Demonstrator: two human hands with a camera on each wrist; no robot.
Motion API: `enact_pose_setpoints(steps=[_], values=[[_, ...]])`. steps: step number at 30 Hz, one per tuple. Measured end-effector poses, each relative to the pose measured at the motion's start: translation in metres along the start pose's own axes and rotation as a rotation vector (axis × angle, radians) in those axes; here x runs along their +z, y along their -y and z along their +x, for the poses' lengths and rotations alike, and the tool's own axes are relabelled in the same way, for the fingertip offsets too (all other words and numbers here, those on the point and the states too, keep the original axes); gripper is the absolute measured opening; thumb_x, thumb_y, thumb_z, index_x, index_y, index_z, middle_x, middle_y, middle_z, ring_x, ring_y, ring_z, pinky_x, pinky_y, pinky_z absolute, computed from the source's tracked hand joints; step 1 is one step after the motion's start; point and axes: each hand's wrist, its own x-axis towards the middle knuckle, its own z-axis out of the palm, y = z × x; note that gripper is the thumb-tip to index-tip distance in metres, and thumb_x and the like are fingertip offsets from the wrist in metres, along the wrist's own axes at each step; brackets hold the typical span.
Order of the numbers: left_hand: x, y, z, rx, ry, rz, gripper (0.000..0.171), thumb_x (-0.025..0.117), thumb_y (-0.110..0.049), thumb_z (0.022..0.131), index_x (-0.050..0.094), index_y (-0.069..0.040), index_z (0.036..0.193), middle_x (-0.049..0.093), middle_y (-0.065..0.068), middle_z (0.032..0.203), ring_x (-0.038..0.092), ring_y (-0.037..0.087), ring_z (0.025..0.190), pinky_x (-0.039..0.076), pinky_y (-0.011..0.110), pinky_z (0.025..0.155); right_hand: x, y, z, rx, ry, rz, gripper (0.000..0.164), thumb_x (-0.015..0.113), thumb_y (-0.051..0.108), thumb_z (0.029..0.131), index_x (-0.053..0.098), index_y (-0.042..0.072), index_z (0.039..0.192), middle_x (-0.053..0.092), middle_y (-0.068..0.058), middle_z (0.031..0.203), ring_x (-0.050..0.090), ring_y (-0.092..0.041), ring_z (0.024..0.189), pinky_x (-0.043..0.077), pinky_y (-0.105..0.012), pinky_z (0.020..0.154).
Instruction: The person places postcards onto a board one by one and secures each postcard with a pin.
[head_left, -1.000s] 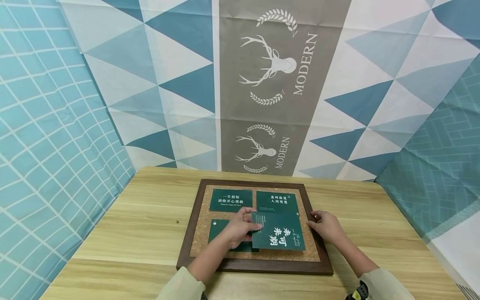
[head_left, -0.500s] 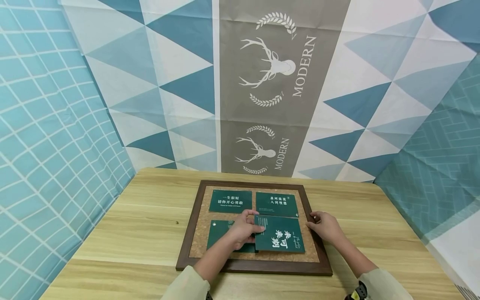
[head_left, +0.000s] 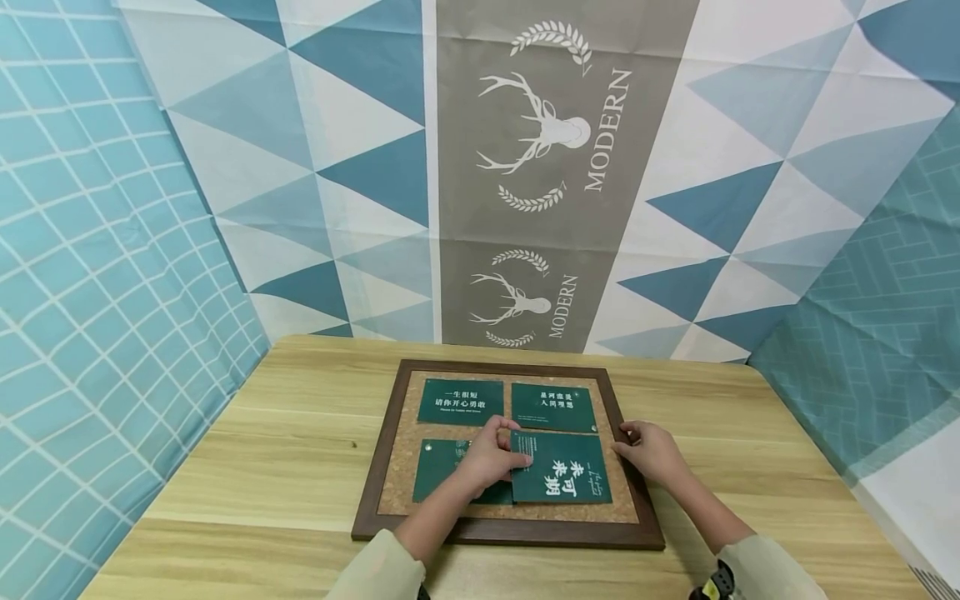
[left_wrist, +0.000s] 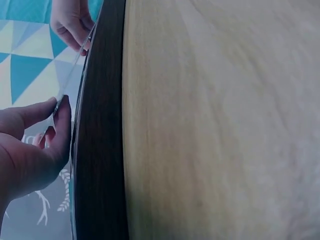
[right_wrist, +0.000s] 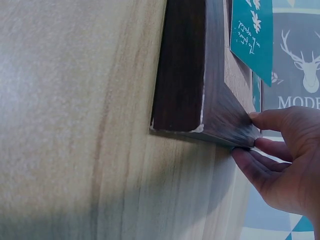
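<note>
My left hand point(head_left: 486, 460) pinches the left edge of a green card point(head_left: 561, 473) with white lettering, thumb on top. The card lies close over the lower right of a corkboard point(head_left: 570, 533) with a dark wooden frame, and in the right wrist view its corner point(right_wrist: 255, 50) stands raised off the cork. My right hand point(head_left: 654, 452) holds the frame's right side, thumb on the top face and fingers against the outer side. Another green card point(head_left: 435, 473), at the lower left, is partly hidden under my left hand and wrist.
Two more green cards, one at the upper left point(head_left: 461, 402) and one at the upper right point(head_left: 553, 408), lie on the cork. Small round pins show at some card corners. The board rests on a wood-grain table point(head_left: 285, 467), with a patterned cloth backdrop point(head_left: 360, 167) behind it.
My left hand has carried the green card slightly right and down toward the cork, uncovering more of the upper right card. My right hand keeps its hold on the frame.
</note>
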Motion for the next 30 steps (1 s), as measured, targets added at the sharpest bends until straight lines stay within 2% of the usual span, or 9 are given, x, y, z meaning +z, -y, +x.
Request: enact_pose_setpoints(steps=[3, 11, 21, 30], values=[[0.001, -0.002, 0.000, 0.023, -0.017, 0.069, 0.047, 0.073, -0.004, 0.079, 0.049, -0.006, 0.118, 0.037, 0.002, 0.075, 0.041, 0.015, 0.054, 0.046, 0.027, 0.045, -0.001, 0.001, 0.000, -0.005, -0.002, -0.003, 0.045, 0.066, 0.017, 0.086, 0.056, -0.010, 0.121, 0.064, -0.023, 0.106, 0.062, -0.029, 0.088, 0.052, -0.035, 0.064], [0.004, -0.006, -0.002, 0.053, -0.063, 0.236, 0.046, 0.076, -0.009, 0.077, 0.052, -0.005, 0.116, 0.042, 0.005, 0.076, 0.047, 0.014, 0.048, 0.048, 0.029, 0.045, 0.000, 0.000, 0.000, -0.001, -0.007, -0.002, 0.044, 0.066, 0.016, 0.086, 0.057, -0.010, 0.120, 0.064, -0.024, 0.106, 0.063, -0.029, 0.088, 0.053, -0.035, 0.064], [0.007, -0.004, -0.002, 0.079, -0.057, 0.278, 0.048, 0.076, -0.011, 0.077, 0.054, 0.001, 0.117, 0.043, 0.009, 0.083, 0.050, 0.013, 0.047, 0.047, 0.029, 0.049, 0.002, -0.001, 0.001, -0.001, -0.012, -0.002, 0.043, 0.066, 0.015, 0.085, 0.057, -0.010, 0.119, 0.064, -0.023, 0.105, 0.063, -0.027, 0.087, 0.053, -0.034, 0.063], [0.012, -0.006, -0.001, 0.054, -0.087, 0.365, 0.052, 0.078, -0.012, 0.075, 0.056, 0.003, 0.120, 0.051, 0.011, 0.089, 0.052, 0.013, 0.046, 0.045, 0.029, 0.049, 0.002, -0.001, 0.001, -0.001, -0.014, -0.003, 0.043, 0.066, 0.014, 0.085, 0.057, -0.011, 0.119, 0.064, -0.024, 0.105, 0.063, -0.028, 0.087, 0.053, -0.035, 0.064]])
